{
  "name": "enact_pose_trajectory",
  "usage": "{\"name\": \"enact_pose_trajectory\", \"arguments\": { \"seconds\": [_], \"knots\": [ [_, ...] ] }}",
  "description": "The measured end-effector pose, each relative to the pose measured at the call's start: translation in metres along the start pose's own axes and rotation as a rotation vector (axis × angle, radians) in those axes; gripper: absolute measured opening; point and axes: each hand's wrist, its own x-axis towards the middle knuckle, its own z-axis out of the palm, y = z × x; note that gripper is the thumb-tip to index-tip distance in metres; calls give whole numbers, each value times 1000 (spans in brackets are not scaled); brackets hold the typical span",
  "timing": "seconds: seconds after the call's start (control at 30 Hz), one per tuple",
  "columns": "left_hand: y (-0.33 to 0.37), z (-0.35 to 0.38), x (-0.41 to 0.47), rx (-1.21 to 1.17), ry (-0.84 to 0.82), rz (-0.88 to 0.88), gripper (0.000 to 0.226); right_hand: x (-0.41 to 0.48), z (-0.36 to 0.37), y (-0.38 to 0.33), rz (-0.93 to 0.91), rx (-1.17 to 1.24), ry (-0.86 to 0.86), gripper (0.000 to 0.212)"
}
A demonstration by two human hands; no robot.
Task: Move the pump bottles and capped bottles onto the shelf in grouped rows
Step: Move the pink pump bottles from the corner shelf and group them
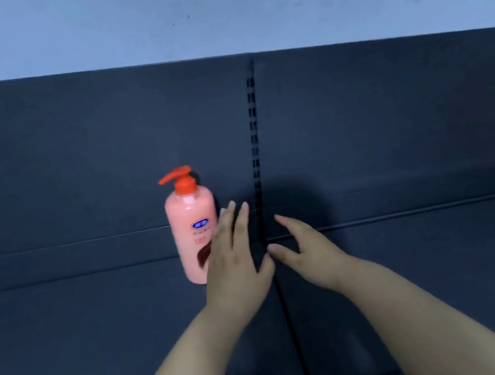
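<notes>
The pink pump bottle point(192, 228) stands upright on the dark shelf point(99, 324), just left of the left hand point(235, 260). That hand's straight fingers overlap the bottle's lower side; whether they touch it I cannot tell, and they hold nothing. The right hand point(309, 255), just right of the left, is spread open and also empty. The bottle looks full, so it is likely fairly heavy, with a stiff, smooth plastic wall that may slip. Wrapping the mid-body seems safer than lifting by the orange pump head point(178, 175).
</notes>
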Motion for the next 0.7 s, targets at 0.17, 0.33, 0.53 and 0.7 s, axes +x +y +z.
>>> {"name": "enact_pose_trajectory", "arguments": {
  "seconds": [0.17, 0.33, 0.53, 0.7],
  "knots": [
    [93, 39, -11, 130, -167, 148, 73, -77, -75, 40, -21, -83, 101, 68],
    [198, 93, -32, 202, -214, 333, 69, -166, -155, 99, 32, -240, 234, 70],
    [318, 152, -65, 188, -316, 481, 72, -288, -230, 169, 203, -352, 361, 71],
    [393, 191, -91, 196, -438, 631, 68, -373, -268, 212, 362, -334, 494, 69]
  ]
}}
